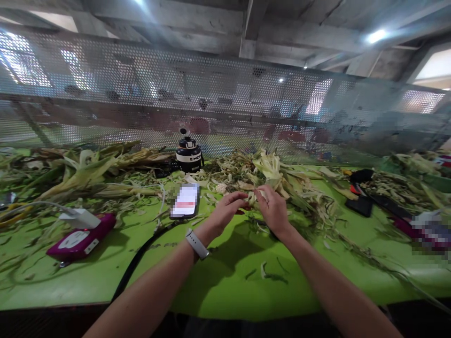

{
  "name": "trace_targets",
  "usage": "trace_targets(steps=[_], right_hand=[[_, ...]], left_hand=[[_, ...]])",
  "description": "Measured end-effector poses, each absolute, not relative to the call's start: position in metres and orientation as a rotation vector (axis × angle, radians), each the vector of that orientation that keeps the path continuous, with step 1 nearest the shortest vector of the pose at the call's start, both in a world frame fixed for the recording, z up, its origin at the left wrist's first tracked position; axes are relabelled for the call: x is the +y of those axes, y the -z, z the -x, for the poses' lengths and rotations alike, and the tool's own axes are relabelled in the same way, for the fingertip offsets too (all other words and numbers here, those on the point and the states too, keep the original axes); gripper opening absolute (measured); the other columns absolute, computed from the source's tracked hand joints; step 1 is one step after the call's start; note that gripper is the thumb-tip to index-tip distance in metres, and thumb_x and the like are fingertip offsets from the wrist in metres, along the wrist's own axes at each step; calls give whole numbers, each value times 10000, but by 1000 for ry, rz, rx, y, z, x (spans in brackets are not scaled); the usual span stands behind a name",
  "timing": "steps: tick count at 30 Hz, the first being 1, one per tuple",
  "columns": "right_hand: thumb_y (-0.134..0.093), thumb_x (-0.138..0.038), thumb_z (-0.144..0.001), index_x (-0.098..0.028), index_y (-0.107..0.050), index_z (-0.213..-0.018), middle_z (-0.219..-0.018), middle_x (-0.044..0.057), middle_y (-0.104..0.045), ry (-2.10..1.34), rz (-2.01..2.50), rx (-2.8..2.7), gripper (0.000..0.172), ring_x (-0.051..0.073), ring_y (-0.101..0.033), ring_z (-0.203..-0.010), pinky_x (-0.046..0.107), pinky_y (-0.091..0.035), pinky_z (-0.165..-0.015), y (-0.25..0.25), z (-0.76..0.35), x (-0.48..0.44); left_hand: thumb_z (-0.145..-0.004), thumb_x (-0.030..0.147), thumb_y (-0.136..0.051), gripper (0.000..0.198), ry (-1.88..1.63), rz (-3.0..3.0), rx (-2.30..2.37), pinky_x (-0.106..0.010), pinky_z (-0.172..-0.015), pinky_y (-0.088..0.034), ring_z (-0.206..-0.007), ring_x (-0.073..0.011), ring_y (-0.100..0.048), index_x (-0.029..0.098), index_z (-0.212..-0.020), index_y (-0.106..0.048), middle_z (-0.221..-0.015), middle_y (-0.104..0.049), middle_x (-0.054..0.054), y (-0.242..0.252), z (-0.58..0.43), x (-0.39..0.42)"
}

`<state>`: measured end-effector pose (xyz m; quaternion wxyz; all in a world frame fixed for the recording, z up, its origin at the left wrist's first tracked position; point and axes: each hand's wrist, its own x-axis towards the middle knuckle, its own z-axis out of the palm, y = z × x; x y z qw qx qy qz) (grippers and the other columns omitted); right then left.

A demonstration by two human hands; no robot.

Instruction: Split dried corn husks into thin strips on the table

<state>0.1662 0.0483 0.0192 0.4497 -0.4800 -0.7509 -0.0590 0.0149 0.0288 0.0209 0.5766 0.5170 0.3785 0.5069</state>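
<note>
Over the green table top, my left hand and my right hand meet at a small pale piece of corn husk. My right fingers are pinched on it from the right. My left fingers curl against its other side, their tips partly hidden. A pale watch strap circles my left wrist. Just beyond my hands rises a heap of pale yellow-green corn husks, with curled, shredded strips around it. A dark slender thing, partly hidden, lies beneath my right hand.
Left of my hands lie a lit phone, a black strap and a magenta power strip with a white plug. A black bottle stands before the perforated metal screen. At right lies a dark phone-like slab.
</note>
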Motion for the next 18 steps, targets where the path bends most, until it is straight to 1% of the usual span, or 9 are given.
trace_targets(steps=[2,5,8,11,14,16,18], right_hand=[[-395,-424,-896,-199,-593,-870,-713,34,-641,70,1213,-1840,301,172,-574,-611,265,-403,-607,-19,-165,47],[-408,-437,-883,-203,-581,-843,-678,15,-625,-8,1219,-1808,293,150,-529,-533,258,-390,-570,-19,-164,47],[-418,-438,-872,-200,-572,-820,-711,21,-631,-71,1205,-1788,288,142,-514,-530,262,-390,-575,-18,-162,47],[-424,-441,-859,-193,-563,-808,-699,27,-620,-148,1236,-1753,289,152,-523,-561,269,-392,-585,-17,-160,47],[-438,-456,-844,-181,-549,-817,-686,28,-602,-254,1250,-1688,298,159,-537,-600,269,-404,-590,-17,-160,48],[-469,-484,-818,-170,-541,-857,-722,32,-603,-349,1239,-1640,325,149,-532,-588,266,-415,-574,-17,-160,49],[-504,-511,-788,-156,-533,-942,-759,37,-609,-435,1225,-1618,388,137,-524,-560,263,-423,-548,-18,-160,49]], left_hand=[[-684,239,-638,190,-1202,-1199,838,-254,-705,-444,-766,-136,-602,161,-855,-614,-810,-645,-21,-20,-16,28],[-611,272,-732,299,-1207,-1208,766,-271,-750,-441,-767,-129,-583,149,-853,-608,-787,-642,-17,-16,-18,30],[-561,297,-775,361,-1236,-1174,760,-263,-715,-436,-704,-110,-565,150,-836,-593,-712,-616,11,-9,-21,33],[-546,310,-785,371,-1283,-1140,777,-242,-675,-425,-660,-92,-543,151,-813,-584,-668,-592,30,-6,-23,34],[-556,313,-779,353,-1315,-1131,778,-232,-685,-425,-679,-90,-543,149,-805,-590,-700,-604,23,-8,-22,34],[-564,319,-773,342,-1337,-1126,776,-226,-700,-431,-693,-85,-541,148,-798,-593,-727,-608,20,-11,-20,34],[-579,337,-760,331,-1342,-1123,787,-218,-695,-439,-675,-73,-528,150,-788,-584,-717,-594,28,-13,-18,34]])
